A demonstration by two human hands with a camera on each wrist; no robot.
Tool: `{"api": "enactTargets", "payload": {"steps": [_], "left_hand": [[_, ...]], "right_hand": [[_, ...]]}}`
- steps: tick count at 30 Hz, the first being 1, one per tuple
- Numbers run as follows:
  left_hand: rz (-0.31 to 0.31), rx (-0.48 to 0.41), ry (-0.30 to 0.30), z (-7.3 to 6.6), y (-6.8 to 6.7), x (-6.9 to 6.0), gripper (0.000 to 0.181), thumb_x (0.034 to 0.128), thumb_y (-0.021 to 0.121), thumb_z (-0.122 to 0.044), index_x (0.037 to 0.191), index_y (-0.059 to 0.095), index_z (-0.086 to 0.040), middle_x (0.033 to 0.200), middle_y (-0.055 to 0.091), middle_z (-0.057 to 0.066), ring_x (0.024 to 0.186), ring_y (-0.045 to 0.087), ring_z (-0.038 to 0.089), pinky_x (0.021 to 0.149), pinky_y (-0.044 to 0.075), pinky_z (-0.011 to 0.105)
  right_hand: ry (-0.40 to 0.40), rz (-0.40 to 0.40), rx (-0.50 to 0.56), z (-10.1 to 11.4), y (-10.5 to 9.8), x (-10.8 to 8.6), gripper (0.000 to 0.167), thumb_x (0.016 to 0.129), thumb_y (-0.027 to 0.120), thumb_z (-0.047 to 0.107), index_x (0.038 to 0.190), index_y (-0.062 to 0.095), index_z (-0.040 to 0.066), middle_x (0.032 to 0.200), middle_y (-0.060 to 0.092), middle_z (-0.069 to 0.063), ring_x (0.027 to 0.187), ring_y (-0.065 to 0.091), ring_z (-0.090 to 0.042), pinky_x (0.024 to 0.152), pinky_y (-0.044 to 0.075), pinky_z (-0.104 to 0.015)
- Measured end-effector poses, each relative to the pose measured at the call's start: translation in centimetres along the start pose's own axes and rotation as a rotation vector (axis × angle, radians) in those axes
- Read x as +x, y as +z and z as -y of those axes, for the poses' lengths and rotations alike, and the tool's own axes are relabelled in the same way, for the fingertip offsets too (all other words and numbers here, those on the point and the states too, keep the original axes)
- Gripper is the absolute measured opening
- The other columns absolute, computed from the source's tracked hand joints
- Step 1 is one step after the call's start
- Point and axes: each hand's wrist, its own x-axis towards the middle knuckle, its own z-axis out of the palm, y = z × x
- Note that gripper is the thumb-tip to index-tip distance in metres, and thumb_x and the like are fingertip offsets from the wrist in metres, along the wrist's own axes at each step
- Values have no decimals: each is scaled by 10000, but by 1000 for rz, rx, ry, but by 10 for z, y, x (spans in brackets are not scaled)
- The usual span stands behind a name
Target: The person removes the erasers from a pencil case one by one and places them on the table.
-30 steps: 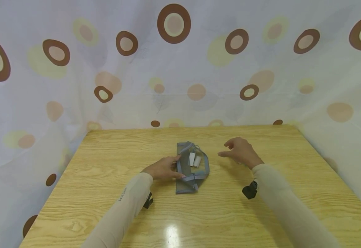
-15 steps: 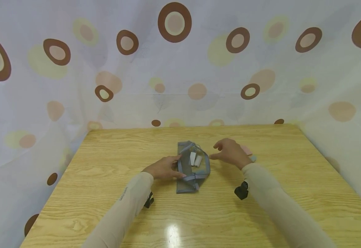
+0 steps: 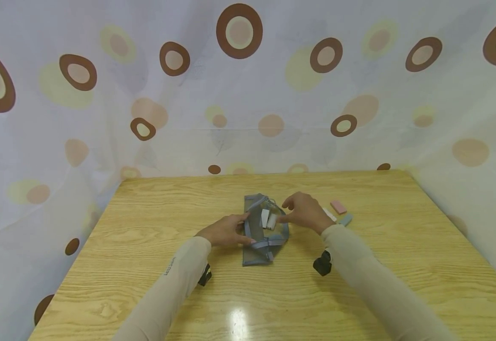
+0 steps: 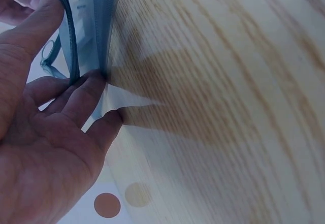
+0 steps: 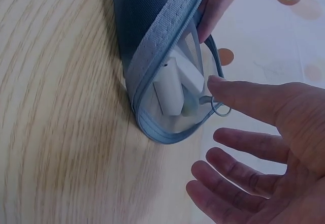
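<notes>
A grey-blue mesh zipper pouch (image 3: pixel 252 255) lies on the table with its mouth spread wide. Two small white blocks (image 5: pixel 171 88) show inside it. My left hand (image 3: pixel 224 230) holds the pouch at its left side, thumb at one zipper edge and bent fingers at the other, as the left wrist view (image 4: pixel 56 132) of the hand also shows. Over the pouch's right rim reaches my right hand (image 3: pixel 304 211), holding nothing, its fingers spread and slightly bent. In the right wrist view its thumb is close to the zipper's pull ring (image 5: pixel 221 113); whether they touch, I cannot tell.
Right of the pouch, partly behind my right hand, lie a pink block (image 3: pixel 338 206), a white block (image 3: pixel 330 215) and a grey-blue block (image 3: pixel 345 219). A wooden table (image 3: pixel 167 199) bears everything. Patterned cloth (image 3: pixel 239 94) hangs behind and at both sides.
My right hand has moved left, from beside the pouch to its mouth. The pink, white and grey-blue blocks have come into sight behind it. My left hand stays put on the pouch.
</notes>
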Motion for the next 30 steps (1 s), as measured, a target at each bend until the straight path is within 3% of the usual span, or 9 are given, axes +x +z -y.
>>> {"api": "enactTargets", "payload": {"steps": [10, 19, 30], "left_hand": [[-2, 0, -14, 0, -1, 0, 931, 916, 779, -276, 1605, 208, -19, 1618, 308, 170, 1466, 358, 300, 1175, 345, 419], [-3, -2, -10, -1, -1, 0, 932, 915, 780, -272, 1604, 207, -16, 1611, 324, 174, 1460, 369, 300, 1173, 348, 424], [-8, 13, -10, 0, 0, 0, 929, 917, 777, -283, 1604, 210, -17, 1603, 337, 178, 1461, 367, 299, 1175, 344, 426]], "right_hand": [[7, 30, -7, 6, 9, 3, 514, 864, 826, 261, 1221, 681, -80, 1206, 680, -222, 1078, 650, -367, 909, 545, -518], [8, 0, -13, 2, 19, 5, 436, 835, 849, 239, 1127, 730, -62, 1170, 708, -211, 1018, 689, -357, 865, 571, -500], [57, -3, -32, 1, 24, 5, 523, 815, 870, 273, 1177, 708, -67, 1120, 715, -182, 973, 689, -327, 824, 577, -474]]}}
